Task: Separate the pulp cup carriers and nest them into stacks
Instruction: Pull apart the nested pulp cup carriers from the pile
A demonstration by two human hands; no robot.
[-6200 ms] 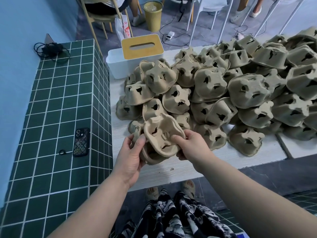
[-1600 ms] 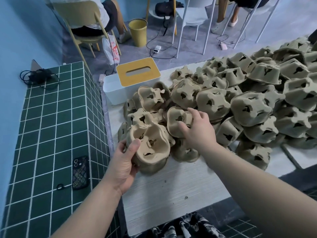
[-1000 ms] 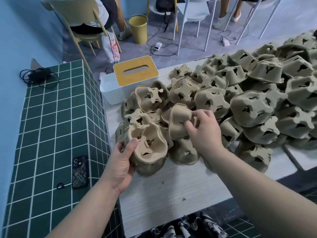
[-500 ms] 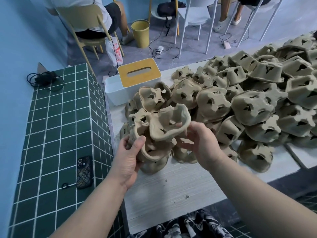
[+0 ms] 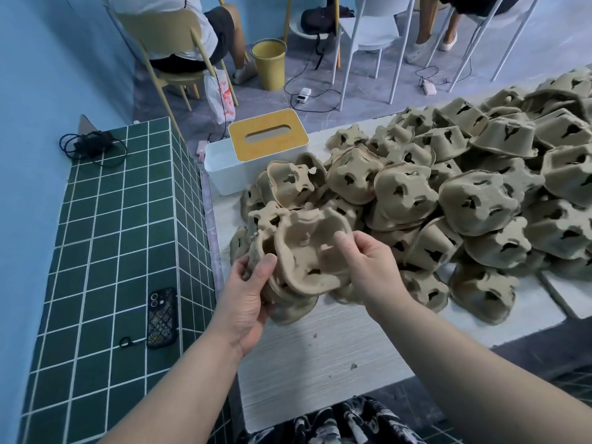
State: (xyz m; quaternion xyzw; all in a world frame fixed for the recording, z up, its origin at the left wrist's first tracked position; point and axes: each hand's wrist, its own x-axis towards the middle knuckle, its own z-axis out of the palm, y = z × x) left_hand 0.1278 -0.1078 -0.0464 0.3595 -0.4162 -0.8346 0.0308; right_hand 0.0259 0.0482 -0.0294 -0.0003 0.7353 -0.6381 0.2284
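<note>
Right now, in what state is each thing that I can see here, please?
Top brown pulp cup carrier: hollow side up, being seated into the stack.
Nested stack of pulp carriers: tilted, gripped by left hand.
Right hand: pinches top carrier's rim.
Loose pile of pulp carriers: unsorted, mostly upside down.
White tissue box with yellow lid: closed, upright.
Black phone: face down on green tiled ledge.

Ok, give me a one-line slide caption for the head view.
Both hands, left hand and right hand, seat a pulp cup carrier onto a hand-held stack beside the unsorted pile.
</note>
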